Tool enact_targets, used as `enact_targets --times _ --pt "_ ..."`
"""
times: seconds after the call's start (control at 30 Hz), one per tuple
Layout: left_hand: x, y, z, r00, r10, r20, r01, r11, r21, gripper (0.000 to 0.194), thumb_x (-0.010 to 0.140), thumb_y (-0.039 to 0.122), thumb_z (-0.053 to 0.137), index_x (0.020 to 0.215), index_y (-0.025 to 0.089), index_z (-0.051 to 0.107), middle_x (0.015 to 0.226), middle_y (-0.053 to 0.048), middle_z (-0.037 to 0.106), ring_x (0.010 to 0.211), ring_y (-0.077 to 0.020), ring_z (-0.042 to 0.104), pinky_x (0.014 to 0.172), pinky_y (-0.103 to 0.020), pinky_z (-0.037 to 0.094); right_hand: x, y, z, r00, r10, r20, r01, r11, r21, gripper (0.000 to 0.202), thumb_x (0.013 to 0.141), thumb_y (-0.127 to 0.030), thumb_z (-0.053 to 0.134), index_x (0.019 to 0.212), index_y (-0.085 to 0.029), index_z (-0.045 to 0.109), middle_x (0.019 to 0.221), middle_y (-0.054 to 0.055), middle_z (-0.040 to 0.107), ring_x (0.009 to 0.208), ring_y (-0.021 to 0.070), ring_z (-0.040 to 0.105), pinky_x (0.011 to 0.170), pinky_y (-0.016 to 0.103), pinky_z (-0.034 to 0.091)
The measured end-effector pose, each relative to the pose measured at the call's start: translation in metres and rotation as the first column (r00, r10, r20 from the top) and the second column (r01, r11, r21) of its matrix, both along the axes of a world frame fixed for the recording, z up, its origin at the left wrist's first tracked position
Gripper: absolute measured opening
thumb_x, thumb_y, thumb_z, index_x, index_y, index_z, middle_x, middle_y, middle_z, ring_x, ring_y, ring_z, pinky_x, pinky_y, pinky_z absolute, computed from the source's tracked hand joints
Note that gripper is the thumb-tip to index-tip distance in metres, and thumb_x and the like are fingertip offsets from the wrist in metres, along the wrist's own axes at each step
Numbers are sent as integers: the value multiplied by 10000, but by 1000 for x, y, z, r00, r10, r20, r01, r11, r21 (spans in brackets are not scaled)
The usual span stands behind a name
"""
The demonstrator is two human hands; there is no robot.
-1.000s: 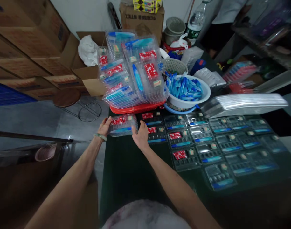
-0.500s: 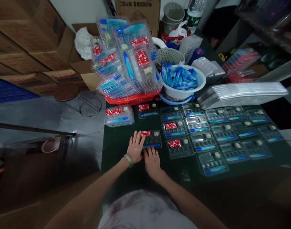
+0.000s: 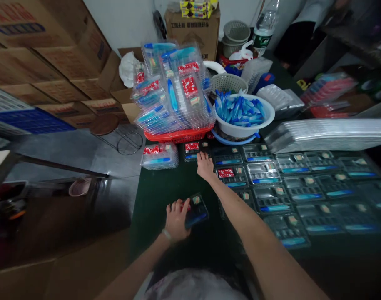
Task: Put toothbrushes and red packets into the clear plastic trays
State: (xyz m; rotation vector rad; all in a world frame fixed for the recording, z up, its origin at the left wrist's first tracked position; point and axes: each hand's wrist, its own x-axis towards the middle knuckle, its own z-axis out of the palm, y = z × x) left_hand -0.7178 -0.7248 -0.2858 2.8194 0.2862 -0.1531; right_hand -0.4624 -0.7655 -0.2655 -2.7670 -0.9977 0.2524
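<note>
Dk grn tbl [image 3: 157, 183] w/ plstc trays [image 3: 271, 197]

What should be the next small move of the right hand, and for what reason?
Perhaps the right hand should draw the farther tray toward the nearer tray: it appears to touch the farther one's near edge, the left hand is on the nearer one, and both show a red packet.

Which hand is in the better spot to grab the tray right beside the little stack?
Probably the right hand: it's right at that tray's near edge. The left hand is farther away, closer to the person's body, and already on a different tray.
</note>
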Motion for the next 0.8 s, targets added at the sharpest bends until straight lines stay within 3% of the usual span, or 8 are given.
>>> enact_targets --times 0.1,0.2,0.33,0.43,0.63,0.8 --pt "-39 17 6 989 133 63 -137 989 56 902 564 365 626 1385 95 370 1237 -218 461 1078 -369 447 924 -506 323 -13 -4 -14 998 65 1 -65 997 -41 566 758 -63 492 1321 -85 449 1452 168 338 1296 313 310 990 460 324" --pt "-54 34 23 964 229 133 -243 965 96 885 619 385 604 1411 127 304 1252 -203 451 1112 -371 439 922 -492 326 -50 -26 -18 996 88 24 -88 996 -30 500 775 -80 487 1274 -93 497 1415 168 384 1261 315 343 969 446 336" --pt "-26 41 49 961 220 169 -237 967 89 894 640 435 604 1423 149 280 1281 -194 438 1161 -375 415 947 -487 307 -106 -60 -15 991 130 -4 -130 991 -20 472 792 -98 476 1262 -101 512 1396 167 409 1253 324 355 956 431 353" --pt "11 36 56 975 152 164 -166 983 77 926 606 437 627 1416 125 304 1299 -197 425 1179 -382 395 969 -486 284 -141 -86 -11 993 117 -34 -117 993 -1 473 811 -110 452 1281 -87 504 1405 170 404 1275 329 342 982 431 346" --pt "66 14 34 996 30 83 -37 996 85 992 562 416 665 1433 124 292 1328 -208 408 1188 -391 375 983 -489 257 -190 -155 -1 993 -111 -36 113 993 39 436 860 -146 428 1286 -112 512 1399 148 424 1290 284 348 1019 418 331" --pt "92 11 10 999 -5 -51 14 987 161 1134 495 479 703 1446 75 237 1439 -266 251 1270 -456 257 971 -540 249 -192 -209 -2 958 -287 19 287 958 20 428 896 -175 387 1304 -108 498 1407 144 419 1312 276 329 1007 418 343"
